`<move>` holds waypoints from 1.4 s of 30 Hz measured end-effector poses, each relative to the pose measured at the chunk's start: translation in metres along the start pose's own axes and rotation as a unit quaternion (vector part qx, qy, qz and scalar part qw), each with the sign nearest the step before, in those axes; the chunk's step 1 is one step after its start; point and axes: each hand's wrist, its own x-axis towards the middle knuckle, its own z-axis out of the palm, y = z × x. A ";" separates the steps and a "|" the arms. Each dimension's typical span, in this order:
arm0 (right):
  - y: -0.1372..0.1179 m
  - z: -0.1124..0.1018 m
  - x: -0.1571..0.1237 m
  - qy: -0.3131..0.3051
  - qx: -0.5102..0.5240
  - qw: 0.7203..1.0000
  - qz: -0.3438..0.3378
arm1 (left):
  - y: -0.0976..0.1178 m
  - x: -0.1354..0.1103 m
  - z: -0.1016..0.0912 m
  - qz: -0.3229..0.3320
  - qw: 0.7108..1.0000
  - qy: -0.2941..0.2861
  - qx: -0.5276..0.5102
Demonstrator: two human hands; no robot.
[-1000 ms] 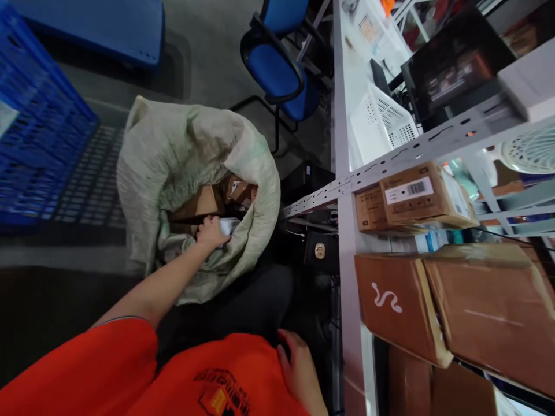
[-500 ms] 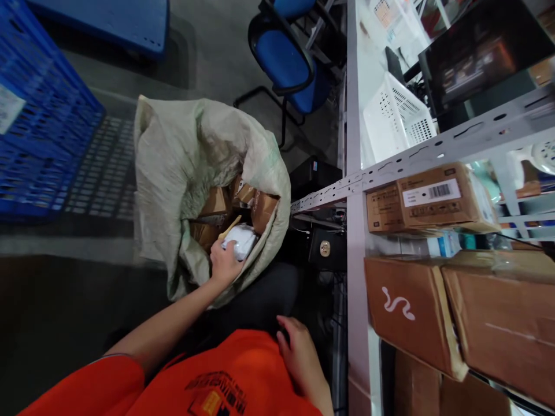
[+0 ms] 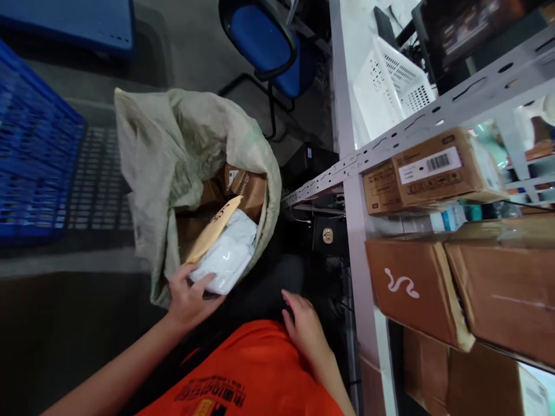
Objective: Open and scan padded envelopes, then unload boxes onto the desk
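My left hand point(image 3: 191, 297) is closed on a white plastic package point(image 3: 229, 251) at the near rim of a big pale woven sack point(image 3: 147, 144). Pressed against the package's left side is a yellow envelope point(image 3: 214, 228) with dark marks, its lower end at my fingers. Brown cardboard boxes point(image 3: 249, 190) lie deeper in the sack, partly covered by the package and envelope. My right hand point(image 3: 303, 318) hangs by my orange shirt, thumb and fingers apart, holding nothing.
At the left stand a blue plastic crate point(image 3: 39, 150) and a blue platform point(image 3: 69, 23). A blue chair point(image 3: 264, 43) is beyond the sack. To the right, a white metal rack point(image 3: 353, 190) holds cardboard boxes point(image 3: 411, 289) and a white basket point(image 3: 390, 92).
My left hand has come up and towards me from inside the sack, bringing the white package and yellow envelope to the rim. My right hand stays near my body.
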 end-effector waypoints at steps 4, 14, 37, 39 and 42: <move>-0.025 -0.012 0.035 0.039 -0.030 0.990 -0.134 | 0.010 0.007 -0.019 0.123 0.992 0.011 -0.006; -0.068 -0.025 0.147 -0.009 -0.092 0.928 -0.361 | 0.009 0.031 -0.045 0.382 0.924 -0.003 -0.022; -0.019 0.056 0.114 -0.001 -0.041 0.930 -0.365 | -0.037 0.107 -0.019 0.038 0.998 0.011 0.052; -0.018 0.042 0.095 0.065 0.012 0.931 -0.358 | -0.040 0.129 -0.022 0.008 0.998 0.026 0.048; -0.017 0.014 0.066 0.171 0.085 0.930 -0.314 | -0.051 0.159 -0.026 -0.024 1.000 0.003 0.004</move>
